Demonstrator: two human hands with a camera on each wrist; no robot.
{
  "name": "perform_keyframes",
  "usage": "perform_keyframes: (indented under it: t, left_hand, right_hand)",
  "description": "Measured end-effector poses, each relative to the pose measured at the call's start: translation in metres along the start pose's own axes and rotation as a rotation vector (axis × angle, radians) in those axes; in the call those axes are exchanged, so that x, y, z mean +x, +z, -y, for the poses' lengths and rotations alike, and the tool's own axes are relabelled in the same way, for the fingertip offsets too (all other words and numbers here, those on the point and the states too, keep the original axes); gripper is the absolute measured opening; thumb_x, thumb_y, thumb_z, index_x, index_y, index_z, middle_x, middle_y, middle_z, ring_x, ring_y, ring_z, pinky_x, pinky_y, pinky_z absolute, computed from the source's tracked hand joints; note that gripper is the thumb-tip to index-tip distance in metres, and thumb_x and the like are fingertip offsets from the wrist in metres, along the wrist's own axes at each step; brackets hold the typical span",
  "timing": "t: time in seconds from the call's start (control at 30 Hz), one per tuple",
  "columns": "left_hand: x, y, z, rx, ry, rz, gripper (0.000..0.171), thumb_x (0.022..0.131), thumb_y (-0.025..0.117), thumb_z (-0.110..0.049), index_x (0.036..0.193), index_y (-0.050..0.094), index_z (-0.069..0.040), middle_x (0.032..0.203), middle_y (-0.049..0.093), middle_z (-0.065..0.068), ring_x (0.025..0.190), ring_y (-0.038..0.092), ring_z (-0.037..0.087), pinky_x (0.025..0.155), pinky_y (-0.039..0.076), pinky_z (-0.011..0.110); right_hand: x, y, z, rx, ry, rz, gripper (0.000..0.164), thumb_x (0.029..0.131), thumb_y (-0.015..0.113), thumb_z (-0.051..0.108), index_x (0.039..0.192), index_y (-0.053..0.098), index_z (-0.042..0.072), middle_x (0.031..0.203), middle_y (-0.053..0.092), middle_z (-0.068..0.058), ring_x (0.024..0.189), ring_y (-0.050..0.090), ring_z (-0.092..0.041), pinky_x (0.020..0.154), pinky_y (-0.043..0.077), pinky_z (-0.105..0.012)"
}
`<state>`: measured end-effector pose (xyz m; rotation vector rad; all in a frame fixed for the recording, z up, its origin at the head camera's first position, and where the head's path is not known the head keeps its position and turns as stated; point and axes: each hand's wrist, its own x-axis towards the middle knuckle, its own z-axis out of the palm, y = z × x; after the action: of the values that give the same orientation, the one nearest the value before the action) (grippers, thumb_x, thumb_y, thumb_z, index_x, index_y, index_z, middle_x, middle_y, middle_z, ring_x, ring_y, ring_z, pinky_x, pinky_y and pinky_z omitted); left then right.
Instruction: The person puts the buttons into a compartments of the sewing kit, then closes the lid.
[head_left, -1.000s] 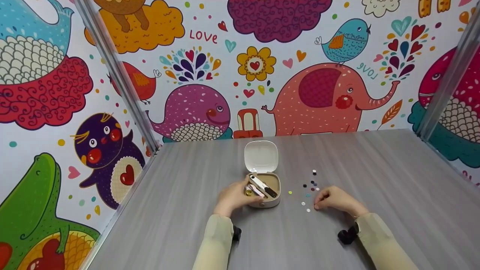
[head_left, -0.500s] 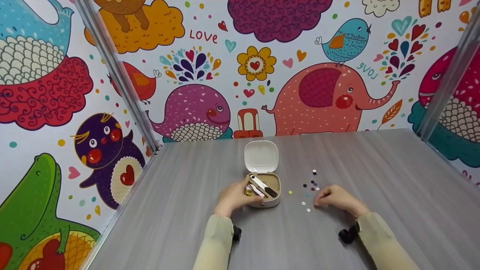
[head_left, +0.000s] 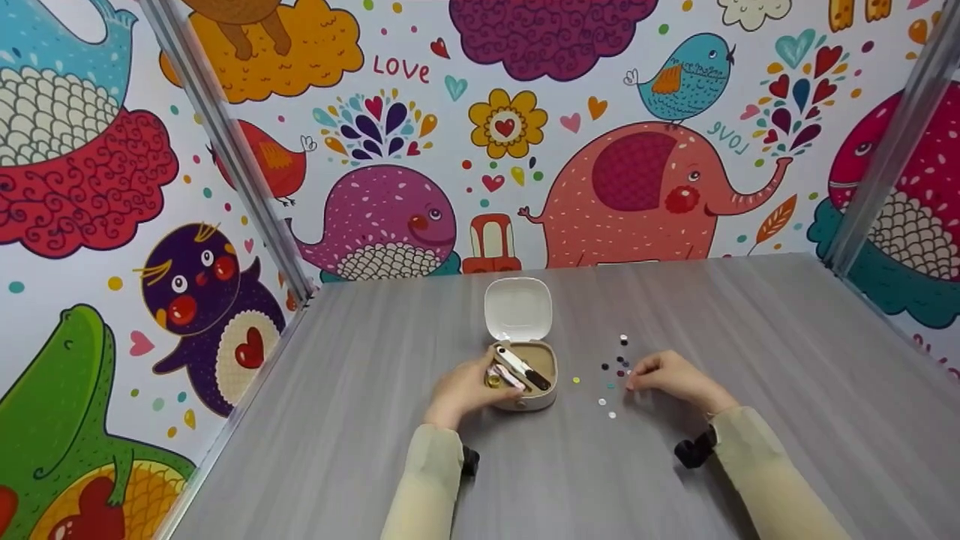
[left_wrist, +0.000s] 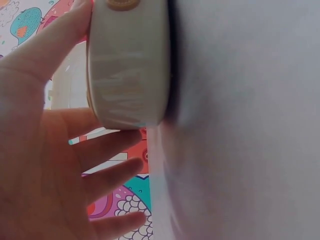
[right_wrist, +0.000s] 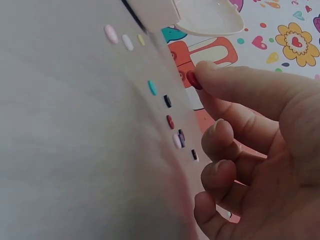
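A small white box (head_left: pixel 523 405) stands on the table with its hinged lid (head_left: pixel 517 309) tipped back. My left hand (head_left: pixel 466 390) holds the box at its left side, thumb at the front and index finger at the far side; the left wrist view shows the other fingers spread. Inside lie a white-and-black tool (head_left: pixel 523 367), a pinkish-white piece (head_left: pixel 510 377) and a small gold piece. My right hand (head_left: pixel 671 381) pinches a red button (right_wrist: pixel 194 80) between thumb and index finger, raised over the table. Its other fingers are curled.
Several small buttons lie loose between the box and my right hand: a yellow button (head_left: pixel 576 380), a teal button (right_wrist: pixel 152 88), a red button (right_wrist: pixel 170 121), white and dark ones. A patterned wall panel (head_left: pixel 375 217) borders the table (head_left: pixel 360 360) at the back.
My right hand has risen a little and moved away from the white buttons, with the red button between its fingertips. The left hand stays on the box. The head view has shifted slightly.
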<state>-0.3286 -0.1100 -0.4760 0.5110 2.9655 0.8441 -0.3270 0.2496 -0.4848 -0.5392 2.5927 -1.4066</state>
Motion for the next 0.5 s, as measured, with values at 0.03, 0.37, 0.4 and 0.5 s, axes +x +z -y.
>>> perform_keyframes:
  t: [0.03, 0.37, 0.4, 0.5]
  left_hand:
    - [0.001, -0.001, 0.000, -0.004, 0.001, 0.001, 0.102, 0.073, 0.075, -0.061, 0.150, 0.036, -0.006, 0.134, 0.055, 0.019, 0.117, 0.056, 0.036, 0.094, 0.044, 0.049]
    - [0.002, 0.000, 0.004, -0.036, 0.001, 0.014, 0.111, 0.071, 0.077, -0.059, 0.151, 0.027, -0.001, 0.139, 0.049, 0.024, 0.121, 0.052, 0.039, 0.098, 0.042, 0.050]
    - [0.002, 0.001, 0.004, -0.035, 0.005, 0.013, 0.111, 0.071, 0.078, -0.059, 0.151, 0.028, 0.000, 0.139, 0.049, 0.024, 0.121, 0.051, 0.039, 0.098, 0.041, 0.050]
    - [0.003, 0.002, 0.004, -0.037, 0.009, 0.006, 0.111, 0.070, 0.079, -0.059, 0.150, 0.031, 0.001, 0.139, 0.050, 0.022, 0.122, 0.051, 0.038, 0.099, 0.041, 0.049]
  right_hand:
    - [0.002, 0.000, 0.001, 0.003, -0.004, 0.002, 0.015, 0.085, 0.070, 0.012, 0.088, 0.075, -0.001, 0.088, 0.071, -0.007, 0.080, 0.056, -0.011, 0.072, 0.044, -0.024]
    - [0.013, 0.006, 0.010, 0.046, -0.009, 0.038, 0.017, 0.088, 0.069, 0.013, 0.091, 0.074, -0.002, 0.088, 0.070, -0.004, 0.078, 0.055, -0.013, 0.072, 0.045, -0.027]
    - [0.014, 0.006, 0.012, 0.056, -0.007, 0.042, 0.017, 0.088, 0.069, 0.013, 0.091, 0.074, -0.003, 0.088, 0.070, -0.004, 0.078, 0.056, -0.014, 0.072, 0.045, -0.028]
    - [0.016, 0.005, 0.017, 0.079, -0.010, 0.054, 0.017, 0.088, 0.068, 0.012, 0.092, 0.073, -0.004, 0.088, 0.070, -0.005, 0.078, 0.055, -0.018, 0.072, 0.046, -0.032]
